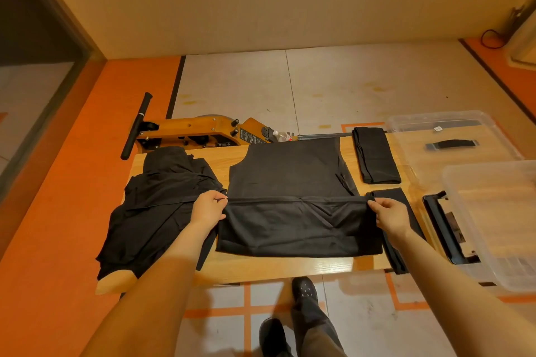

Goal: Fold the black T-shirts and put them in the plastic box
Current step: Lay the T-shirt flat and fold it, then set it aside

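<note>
Both hands, left hand [209, 208] and right hand [388, 215], pinched the T-shirt [290, 182] hem with their fingers, mid-tabletop [278, 266]. Uneven pulling could skew the fold; the right grip seemed slighter.

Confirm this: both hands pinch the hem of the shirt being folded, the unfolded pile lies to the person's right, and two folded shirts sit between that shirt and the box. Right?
One detail is wrong. In the head view the pile lies to the person's left, not right. The rest stands: the left hand and right hand pinch the hem of the shirt, and two folded shirts sit between it and the box.
</note>
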The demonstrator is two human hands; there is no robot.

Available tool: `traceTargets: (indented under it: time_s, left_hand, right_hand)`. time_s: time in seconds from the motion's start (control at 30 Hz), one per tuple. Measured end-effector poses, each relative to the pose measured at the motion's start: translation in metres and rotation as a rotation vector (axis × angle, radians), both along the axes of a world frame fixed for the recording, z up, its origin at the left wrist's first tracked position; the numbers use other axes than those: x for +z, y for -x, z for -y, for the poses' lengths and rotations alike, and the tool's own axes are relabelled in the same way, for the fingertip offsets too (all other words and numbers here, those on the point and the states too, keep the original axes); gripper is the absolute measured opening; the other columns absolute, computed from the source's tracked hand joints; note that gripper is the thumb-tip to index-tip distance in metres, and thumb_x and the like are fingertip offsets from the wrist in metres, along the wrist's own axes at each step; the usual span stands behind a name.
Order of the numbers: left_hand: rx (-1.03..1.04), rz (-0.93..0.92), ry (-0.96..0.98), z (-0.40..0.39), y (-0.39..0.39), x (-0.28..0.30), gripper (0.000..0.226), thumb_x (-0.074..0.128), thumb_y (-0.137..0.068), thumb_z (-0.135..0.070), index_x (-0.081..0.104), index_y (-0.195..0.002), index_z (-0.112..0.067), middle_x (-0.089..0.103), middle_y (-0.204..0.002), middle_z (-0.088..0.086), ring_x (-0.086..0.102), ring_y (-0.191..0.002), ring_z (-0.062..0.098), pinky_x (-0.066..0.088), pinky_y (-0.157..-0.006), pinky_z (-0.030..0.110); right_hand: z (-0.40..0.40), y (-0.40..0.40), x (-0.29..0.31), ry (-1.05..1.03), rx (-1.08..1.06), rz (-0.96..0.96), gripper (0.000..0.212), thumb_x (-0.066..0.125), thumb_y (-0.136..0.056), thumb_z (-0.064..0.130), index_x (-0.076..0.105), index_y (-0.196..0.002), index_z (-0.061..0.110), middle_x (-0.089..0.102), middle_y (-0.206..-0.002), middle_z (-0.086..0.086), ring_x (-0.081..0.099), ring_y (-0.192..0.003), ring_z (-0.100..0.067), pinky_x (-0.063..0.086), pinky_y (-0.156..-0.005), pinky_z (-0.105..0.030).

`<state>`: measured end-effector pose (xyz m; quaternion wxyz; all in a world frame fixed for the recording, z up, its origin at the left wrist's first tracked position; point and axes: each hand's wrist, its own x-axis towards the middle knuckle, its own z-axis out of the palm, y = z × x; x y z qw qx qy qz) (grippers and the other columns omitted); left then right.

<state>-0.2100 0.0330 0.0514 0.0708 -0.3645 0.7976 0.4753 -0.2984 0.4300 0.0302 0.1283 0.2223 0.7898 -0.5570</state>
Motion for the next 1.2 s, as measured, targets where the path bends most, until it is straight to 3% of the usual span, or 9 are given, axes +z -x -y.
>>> traceTargets:
  time_s: [0.27, 0.43, 0.53, 0.63, 0.73, 0.83, 0.97, 1.07, 1.2]
  left_hand:
    - [-0.031, 0.027, 0.156, -0.006, 0.032, -0.021, 0.017, 0.052, -0.098, -0.014, 0.063, -0.11, -0.007, 0.064, -0.101, 0.009, 0.063, -0.087, 0.025, 0.054, -0.086, 0.044]
    - [-0.076, 0.088, 0.4, -0.024, 0.037, -0.033, 0.032, 0.055, -0.096, -0.018, 0.054, -0.128, -0.011, 0.055, -0.128, 0.011, 0.054, -0.113, 0.031, 0.046, -0.085, 0.039]
    - [-0.304, -0.014, 0.674, -0.045, 0.03, -0.043, 0.045, 0.074, -0.081, -0.015, 0.06, -0.123, -0.008, 0.049, -0.136, 0.019, 0.049, -0.121, 0.04, 0.048, -0.088, 0.051]
    - [-0.617, 0.017, 0.732, -0.072, 0.027, -0.057, 0.06, 0.087, -0.066, -0.025, 0.065, -0.12, -0.011, 0.053, -0.135, 0.023, 0.054, -0.12, 0.043, 0.052, -0.086, 0.053]
    - [-0.876, 0.163, 0.72, -0.104, 0.027, -0.064, 0.075, 0.06, -0.089, -0.052, 0.025, -0.152, -0.031, 0.007, -0.161, 0.013, 0.014, -0.147, 0.034, 0.025, -0.113, 0.05]
    - [-0.986, 0.303, 0.705, -0.121, 0.03, -0.069, 0.081, 0.04, -0.093, -0.063, -0.011, -0.152, -0.038, -0.023, -0.159, 0.006, -0.015, -0.147, 0.031, 0.004, -0.117, 0.051]
    - [-0.991, 0.38, 0.648, -0.128, 0.04, -0.068, 0.088, 0.042, -0.09, -0.067, -0.017, -0.149, -0.04, -0.027, -0.158, 0.006, -0.019, -0.146, 0.032, 0.004, -0.116, 0.056]
    - [-0.992, 0.381, 0.657, -0.128, 0.043, -0.069, 0.09, 0.044, -0.088, -0.068, -0.017, -0.148, -0.042, -0.026, -0.158, 0.005, -0.018, -0.147, 0.031, 0.006, -0.116, 0.057]
    - [-0.954, 0.379, 0.652, -0.13, 0.039, -0.069, 0.09, 0.044, -0.088, -0.069, -0.016, -0.149, -0.043, -0.025, -0.159, 0.005, -0.018, -0.146, 0.031, 0.006, -0.116, 0.057]
  right_hand:
    - [0.011, 0.027, -0.021, -0.098, 0.106, -0.001, 0.017, 0.058, -0.097, 0.015, 0.072, -0.09, 0.006, 0.07, -0.09, -0.009, 0.064, -0.091, -0.022, 0.049, -0.087, -0.038]
    - [0.009, 0.033, -0.029, -0.205, 0.163, -0.026, 0.016, 0.058, -0.098, 0.017, 0.071, -0.102, 0.009, 0.069, -0.092, -0.002, 0.064, -0.094, -0.021, 0.049, -0.083, -0.032]
    - [0.015, 0.032, -0.029, -0.26, 0.264, -0.051, 0.019, 0.059, -0.097, 0.018, 0.069, -0.111, 0.009, 0.069, -0.099, -0.002, 0.064, -0.097, -0.018, 0.05, -0.088, -0.031]
    - [0.027, 0.027, -0.029, -0.351, 0.448, -0.103, 0.018, 0.058, -0.097, 0.019, 0.068, -0.111, 0.013, 0.068, -0.105, 0.0, 0.062, -0.099, -0.015, 0.045, -0.086, -0.026]
    - [0.034, 0.022, -0.035, -0.532, 0.671, -0.214, 0.027, 0.058, -0.097, 0.024, 0.064, -0.121, 0.013, 0.062, -0.123, -0.003, 0.055, -0.117, -0.02, 0.041, -0.1, -0.028]
    - [0.036, 0.023, -0.041, -0.684, 0.841, -0.266, 0.051, 0.054, -0.098, 0.038, 0.048, -0.144, 0.016, 0.041, -0.152, -0.005, 0.034, -0.141, -0.023, 0.026, -0.117, -0.034]
    - [0.037, 0.031, -0.046, -0.838, 1.082, -0.225, 0.085, 0.014, -0.09, 0.072, 0.02, -0.156, 0.019, 0.014, -0.164, -0.005, 0.009, -0.152, -0.024, 0.01, -0.122, -0.037]
    - [0.033, 0.037, -0.049, -0.893, 1.065, -0.174, 0.109, -0.016, -0.074, 0.082, 0.015, -0.157, 0.018, 0.008, -0.165, -0.007, 0.003, -0.152, -0.025, 0.003, -0.121, -0.037]
    - [0.026, 0.043, -0.045, -0.963, 0.871, -0.129, 0.079, 0.022, -0.097, 0.066, 0.017, -0.157, 0.014, 0.012, -0.164, -0.012, 0.005, -0.152, -0.028, 0.008, -0.122, -0.039]
